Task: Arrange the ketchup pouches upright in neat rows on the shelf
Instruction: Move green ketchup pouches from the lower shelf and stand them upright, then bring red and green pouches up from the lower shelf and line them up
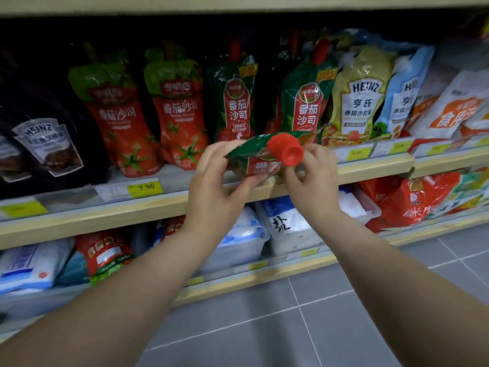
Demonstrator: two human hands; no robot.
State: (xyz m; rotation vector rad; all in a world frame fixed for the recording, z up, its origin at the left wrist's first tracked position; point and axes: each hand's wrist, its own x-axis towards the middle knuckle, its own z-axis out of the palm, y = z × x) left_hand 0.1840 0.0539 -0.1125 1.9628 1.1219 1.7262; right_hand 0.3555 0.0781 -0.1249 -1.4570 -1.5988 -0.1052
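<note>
A green ketchup pouch (254, 157) is held in front of the wooden shelf (158, 205) edge, tipped over so that its long axis runs back toward the shelf and its red cap (285, 151) points out toward the camera. To the left of the held pouch, two red tomato pouches (127, 115) are seen standing upright on the shelf; directly behind it, two more green pouches (235, 99) stand upright. The left hand (214, 186) is closed in a pinching grip on the pouch's left edge, thumb below and fingers above. The right hand (315, 176) is pinched on the pouch's right side beside the cap. Further right, a yellow Heinz pouch (360, 96) stands on the shelf.
</note>
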